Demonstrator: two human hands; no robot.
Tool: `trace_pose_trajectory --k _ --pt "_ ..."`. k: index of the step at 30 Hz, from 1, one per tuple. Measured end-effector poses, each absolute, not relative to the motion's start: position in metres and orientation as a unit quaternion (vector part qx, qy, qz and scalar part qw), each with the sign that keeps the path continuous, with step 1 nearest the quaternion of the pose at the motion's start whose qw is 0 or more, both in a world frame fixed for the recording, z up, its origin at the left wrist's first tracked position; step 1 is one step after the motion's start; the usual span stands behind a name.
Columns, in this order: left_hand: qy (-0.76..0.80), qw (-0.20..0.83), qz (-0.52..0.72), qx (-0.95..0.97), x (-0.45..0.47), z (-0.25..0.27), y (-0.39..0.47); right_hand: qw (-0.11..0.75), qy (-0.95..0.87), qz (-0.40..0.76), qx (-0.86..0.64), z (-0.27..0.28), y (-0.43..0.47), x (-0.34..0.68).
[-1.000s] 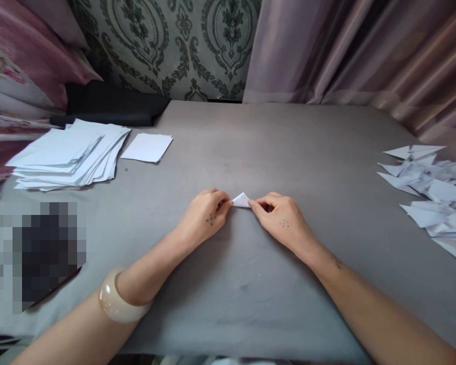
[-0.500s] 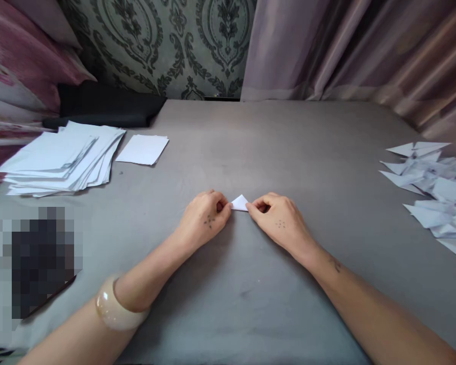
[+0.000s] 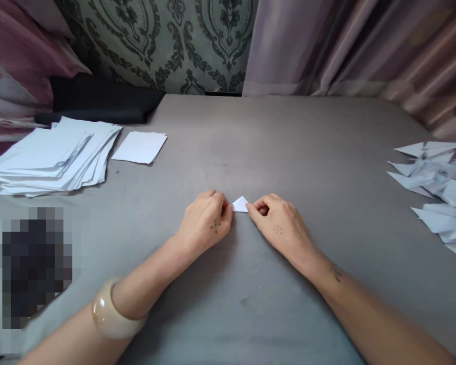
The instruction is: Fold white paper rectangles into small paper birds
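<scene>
A small piece of folded white paper (image 3: 240, 205) is held between my two hands at the middle of the table. Its visible part is a triangle with the point facing away from me. My left hand (image 3: 206, 219) pinches the left corner, fingers curled in. At the right corner, the thumb and fingertips of my right hand (image 3: 278, 223) are closed on the same paper. The fingers partly hide both ends of it.
Stacked white paper sheets (image 3: 57, 152) lie at the left, beside a smaller pile of square paper (image 3: 140, 147). Folded white paper shapes (image 3: 437, 177) are heaped at the right edge. A black cloth-like item (image 3: 99, 99) lies at the back left on the grey-covered table (image 3: 273, 137).
My left hand has turned slightly, its thumb now closer against the paper's left corner. The right hand keeps its pinch. The whole view has shifted a little.
</scene>
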State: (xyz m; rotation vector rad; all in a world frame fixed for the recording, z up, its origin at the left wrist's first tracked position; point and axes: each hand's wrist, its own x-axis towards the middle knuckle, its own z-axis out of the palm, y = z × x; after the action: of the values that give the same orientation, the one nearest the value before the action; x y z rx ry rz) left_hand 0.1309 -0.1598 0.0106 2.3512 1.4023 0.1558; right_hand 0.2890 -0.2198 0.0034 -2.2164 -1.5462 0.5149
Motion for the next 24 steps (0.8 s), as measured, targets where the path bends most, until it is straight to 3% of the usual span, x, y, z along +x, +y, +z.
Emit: trace_pose_trajectory --k 12,19,24 --pt "0.497 0.218 0.021 0.840 0.132 0.014 -0.155 0.171 -0.581 0.157 -0.780 0.003 -0.220 0.290" --pt "0.472 0.165 0.085 0.862 0.124 -0.001 -0.155 0.136 -0.570 0.167 -0.793 0.007 -0.221 0.295" --pt "0.501 0.222 0.081 0.833 0.123 0.000 -0.152 0.152 -0.589 0.177 -0.774 0.003 -0.223 0.302"
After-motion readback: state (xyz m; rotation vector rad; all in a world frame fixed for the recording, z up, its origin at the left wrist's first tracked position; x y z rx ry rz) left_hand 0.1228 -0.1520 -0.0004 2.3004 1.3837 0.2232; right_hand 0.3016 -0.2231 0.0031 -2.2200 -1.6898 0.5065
